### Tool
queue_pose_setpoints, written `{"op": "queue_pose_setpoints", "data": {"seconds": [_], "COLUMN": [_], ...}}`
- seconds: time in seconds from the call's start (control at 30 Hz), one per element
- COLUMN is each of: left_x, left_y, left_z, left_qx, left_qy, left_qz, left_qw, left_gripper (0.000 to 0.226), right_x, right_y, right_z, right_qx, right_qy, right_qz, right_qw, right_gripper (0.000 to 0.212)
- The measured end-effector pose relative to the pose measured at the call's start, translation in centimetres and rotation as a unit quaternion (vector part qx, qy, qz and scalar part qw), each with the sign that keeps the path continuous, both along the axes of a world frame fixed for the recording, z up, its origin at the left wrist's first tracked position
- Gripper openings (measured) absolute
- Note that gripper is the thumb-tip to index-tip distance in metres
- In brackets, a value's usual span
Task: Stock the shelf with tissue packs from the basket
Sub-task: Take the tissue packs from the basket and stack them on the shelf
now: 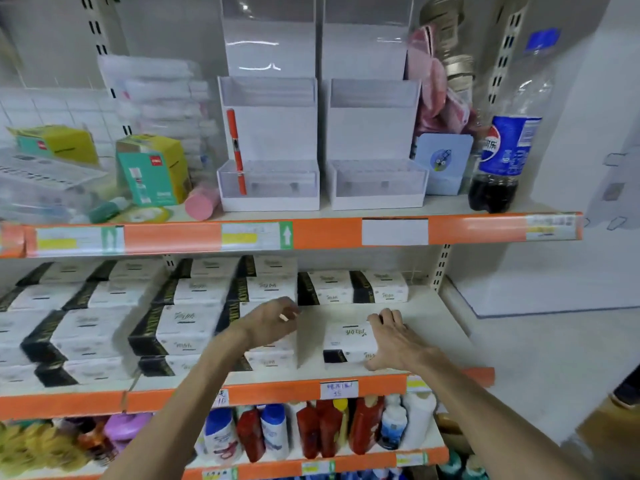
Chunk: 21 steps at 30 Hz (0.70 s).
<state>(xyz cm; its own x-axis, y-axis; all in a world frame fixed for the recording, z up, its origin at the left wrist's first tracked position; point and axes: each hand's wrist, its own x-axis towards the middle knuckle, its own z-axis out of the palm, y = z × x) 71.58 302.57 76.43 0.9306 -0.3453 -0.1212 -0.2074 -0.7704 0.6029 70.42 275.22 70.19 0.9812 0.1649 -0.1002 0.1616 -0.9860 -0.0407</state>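
Smooth, glossy plastic wrap on the tissue pack. Matt, smooth painted board for the shelf; shiny orange plastic on the price rail. Clear, glossy hard plastic in the display boxes. Transparent shiny plastic on the cola bottle, printed cardboard with a slight sheen on the green-yellow carton, slotted painted metal in the upright.

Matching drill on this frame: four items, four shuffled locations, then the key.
1 cola bottle
2 orange pen
3 right hand
4 blue-capped bottle

A standing in the left display box
B resting on a tissue pack
C on the lower shelf
D right end of the top shelf

Pairs: 1-D, 2-A, 3-B, 4-C
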Motion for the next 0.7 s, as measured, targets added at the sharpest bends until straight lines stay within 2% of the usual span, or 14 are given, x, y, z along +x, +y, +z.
{"op": "queue_pose_setpoints", "data": {"seconds": [0.07, 0.17, 0.27, 0.43, 0.57, 0.7], "left_x": [1.2, 2.9, 5.1, 6.2, 6.5, 6.9], "left_y": [-0.3, -0.6, -0.1, -0.1, -0.4, -0.8], "left_z": [0.2, -0.4, -0.9, -2.4, -3.1, -3.2], "left_qx": [-0.036, -0.003, 0.025, 0.172, 0.202, 0.213], "left_qy": [-0.025, -0.091, -0.161, -0.159, -0.155, -0.144], "left_qz": [0.009, -0.005, 0.034, 0.032, 0.038, 0.045], "left_qw": [0.999, 0.996, 0.986, 0.972, 0.966, 0.965], "left_gripper": [0.027, 0.029, 0.041, 0.063, 0.065, 0.066], "right_x": [1.2, 2.7, 4.1, 5.3, 5.8, 6.3], "right_y": [0.4, 0.6, 0.6, 0.3, -0.6, -1.0], "right_z": [-0.3, -0.6, -1.0, -2.1, -2.2, -2.1], "right_qx": [-0.003, 0.001, 0.013, 0.039, 0.094, 0.075], "right_qy": [0.004, 0.006, 0.016, 0.073, 0.140, 0.124], "right_qz": [-0.001, -0.012, -0.021, -0.035, -0.038, -0.051], "right_qw": [1.000, 1.000, 1.000, 0.996, 0.985, 0.988], "right_gripper": [0.094, 0.094, 0.095, 0.105, 0.115, 0.108]}}
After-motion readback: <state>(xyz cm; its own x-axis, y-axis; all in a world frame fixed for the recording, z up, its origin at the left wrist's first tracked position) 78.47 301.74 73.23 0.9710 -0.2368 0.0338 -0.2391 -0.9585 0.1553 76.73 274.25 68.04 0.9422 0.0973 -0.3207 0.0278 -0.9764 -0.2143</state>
